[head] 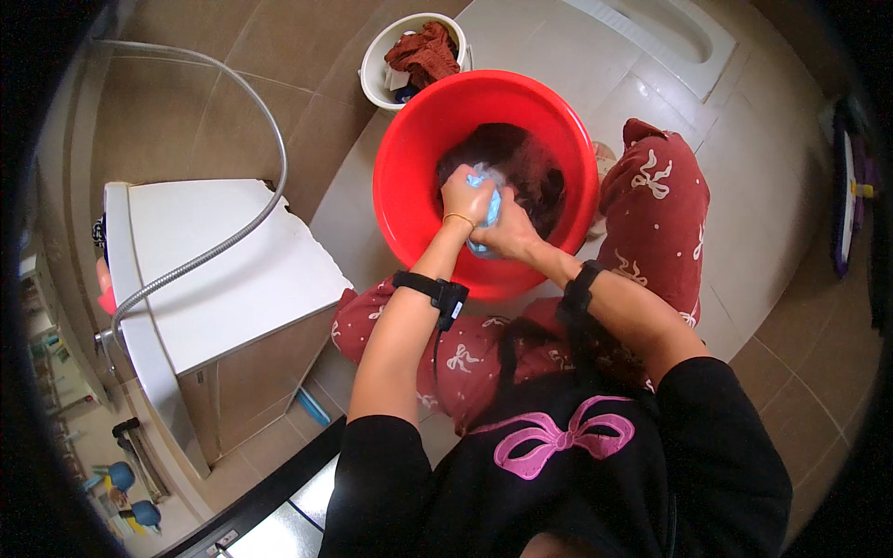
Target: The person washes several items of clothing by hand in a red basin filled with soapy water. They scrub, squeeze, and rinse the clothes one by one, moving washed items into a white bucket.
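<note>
A light blue wet cloth (494, 209) is bunched between my two hands, inside a red plastic tub (411, 230). My left hand (466, 195) grips its upper part, with the fingers curled around it. Lower down, my right hand (509, 230) presses on the cloth from the right side. Beneath them the tub holds dark water or dark soaked fabric (537, 150), with a pale film of suds on it; which of the two cannot be made out. Part of the cloth is hidden by my fingers.
Behind the tub stands a white bucket (374, 59) with rust-brown cloth (425, 56) in it. A metal shower hose (272, 118) loops over a white cabinet (230, 258) at left. A squat toilet (670, 35) is at top right. My knees flank the tub.
</note>
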`<act>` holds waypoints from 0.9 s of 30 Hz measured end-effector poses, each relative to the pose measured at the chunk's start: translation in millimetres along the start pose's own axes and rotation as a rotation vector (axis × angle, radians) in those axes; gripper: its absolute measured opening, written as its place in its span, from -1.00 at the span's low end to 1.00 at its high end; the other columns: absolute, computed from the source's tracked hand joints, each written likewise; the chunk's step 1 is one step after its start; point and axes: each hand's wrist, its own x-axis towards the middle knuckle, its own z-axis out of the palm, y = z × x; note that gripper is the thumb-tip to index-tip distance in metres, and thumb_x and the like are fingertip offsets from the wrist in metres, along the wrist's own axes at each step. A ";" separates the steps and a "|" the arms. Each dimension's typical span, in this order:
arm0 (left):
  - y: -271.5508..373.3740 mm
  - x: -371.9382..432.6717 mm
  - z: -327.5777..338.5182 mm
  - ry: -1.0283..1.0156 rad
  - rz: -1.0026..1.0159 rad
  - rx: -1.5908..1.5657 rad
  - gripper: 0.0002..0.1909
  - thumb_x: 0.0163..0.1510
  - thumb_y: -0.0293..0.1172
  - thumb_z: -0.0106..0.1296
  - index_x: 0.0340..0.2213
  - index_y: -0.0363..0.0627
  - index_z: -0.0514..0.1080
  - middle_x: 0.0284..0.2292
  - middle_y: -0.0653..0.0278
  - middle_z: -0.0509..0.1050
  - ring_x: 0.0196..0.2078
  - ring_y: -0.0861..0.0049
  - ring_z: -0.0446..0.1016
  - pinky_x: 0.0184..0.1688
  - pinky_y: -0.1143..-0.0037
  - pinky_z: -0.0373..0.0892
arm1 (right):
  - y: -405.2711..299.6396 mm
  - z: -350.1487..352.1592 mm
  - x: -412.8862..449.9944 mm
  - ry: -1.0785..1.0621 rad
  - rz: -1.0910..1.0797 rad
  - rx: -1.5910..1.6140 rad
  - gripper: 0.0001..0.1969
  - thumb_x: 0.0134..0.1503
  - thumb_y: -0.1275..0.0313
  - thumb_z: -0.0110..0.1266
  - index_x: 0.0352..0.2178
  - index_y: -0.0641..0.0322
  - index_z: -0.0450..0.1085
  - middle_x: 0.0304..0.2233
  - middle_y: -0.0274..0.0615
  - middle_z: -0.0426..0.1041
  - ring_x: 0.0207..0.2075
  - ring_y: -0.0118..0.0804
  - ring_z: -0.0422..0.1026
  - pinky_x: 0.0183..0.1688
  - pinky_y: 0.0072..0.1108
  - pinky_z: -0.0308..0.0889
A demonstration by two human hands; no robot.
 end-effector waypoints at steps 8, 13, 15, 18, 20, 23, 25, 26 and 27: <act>33.5 -4.1 -69.3 -0.385 -0.443 -0.934 -0.66 -0.12 -0.35 0.06 -0.30 -0.19 0.23 -0.44 0.30 0.38 -0.40 0.60 0.39 -0.34 0.59 0.33 | -30.3 -14.8 -1.8 0.115 -0.307 0.238 -0.01 -0.38 0.26 0.20 0.03 0.48 -0.20 -0.06 0.26 0.08 -0.01 0.01 0.13 0.03 -0.46 0.04; 21.2 26.5 -117.2 -0.238 -0.340 -0.967 -0.59 -0.20 -0.53 0.08 -0.25 -0.20 0.23 -0.41 0.29 0.38 -0.35 0.59 0.38 -0.27 0.56 0.31 | -51.9 -37.9 7.4 0.193 -0.323 0.679 -0.34 -0.14 0.38 0.10 -0.03 0.34 -0.02 -0.15 0.06 0.21 -0.10 -0.20 0.23 -0.09 -0.44 0.18; 16.6 53.7 -140.2 -0.022 -0.266 -0.992 -0.68 -0.20 -0.53 0.08 -0.32 -0.17 0.28 -0.41 0.28 0.38 -0.37 0.57 0.38 -0.27 0.54 0.31 | -56.4 -48.9 12.4 0.172 -0.318 0.773 -0.45 -0.10 0.43 0.05 -0.07 0.34 0.03 -0.21 -0.06 0.26 -0.18 -0.31 0.28 -0.22 -0.56 0.27; -3.4 109.9 -170.7 0.216 -0.139 -1.113 -0.67 -0.20 -0.50 0.09 -0.32 -0.17 0.27 -0.44 0.27 0.39 -0.38 0.49 0.39 -0.30 0.47 0.34 | -43.6 -38.5 19.5 0.131 -0.227 0.869 -0.56 -0.06 0.49 -0.02 -0.13 0.37 0.08 -0.32 -0.18 0.32 -0.35 -0.45 0.31 -0.40 -0.67 0.27; 5.0 148.0 -174.8 0.394 -0.127 -1.044 -0.46 -0.19 -0.45 0.12 -0.17 -0.14 0.10 -0.28 0.19 0.32 -0.30 0.37 0.37 -0.33 0.44 0.36 | -38.7 -32.8 20.4 0.121 -0.190 0.883 -0.61 -0.05 0.51 -0.04 -0.16 0.40 0.09 -0.42 -0.22 0.34 -0.47 -0.51 0.30 -0.43 -0.70 0.23; -5.4 200.4 -181.3 0.270 -0.342 -0.793 -0.40 -0.17 -0.13 0.07 -0.11 -0.07 0.16 -0.06 0.05 0.15 0.03 0.12 0.07 -0.04 0.05 0.05 | -36.9 -32.2 23.4 0.110 -0.175 0.866 -0.62 -0.04 0.51 -0.05 -0.17 0.41 0.09 -0.44 -0.23 0.34 -0.51 -0.52 0.29 -0.43 -0.71 0.22; -16.2 213.6 -161.6 0.226 -0.485 -0.620 -0.29 -0.21 -0.02 0.06 -0.03 -0.01 0.11 -0.01 0.03 0.07 0.06 -0.01 -0.05 -0.01 0.01 -0.08 | -37.8 -33.3 26.0 0.132 -0.162 0.851 -0.62 -0.04 0.50 -0.05 -0.17 0.41 0.09 -0.43 -0.22 0.34 -0.47 -0.50 0.30 -0.41 -0.70 0.23; -23.9 213.7 -155.2 0.137 -0.461 -0.535 -0.21 -0.23 -0.05 0.09 0.01 -0.04 0.05 0.01 0.01 0.03 0.05 -0.11 -0.08 -0.02 0.01 -0.04 | -37.4 -32.5 28.1 0.161 -0.189 0.862 -0.62 -0.03 0.49 -0.06 -0.17 0.41 0.09 -0.42 -0.21 0.34 -0.45 -0.49 0.31 -0.41 -0.69 0.25; -12.8 204.2 -139.3 0.125 -0.426 -0.540 -0.31 -0.19 -0.15 0.08 -0.04 -0.16 0.10 -0.05 0.01 0.13 0.04 0.07 0.04 -0.05 0.14 0.10 | -32.5 -34.5 30.2 0.207 -0.203 0.870 -0.62 -0.03 0.49 -0.07 -0.17 0.41 0.09 -0.41 -0.20 0.34 -0.43 -0.47 0.31 -0.41 -0.68 0.26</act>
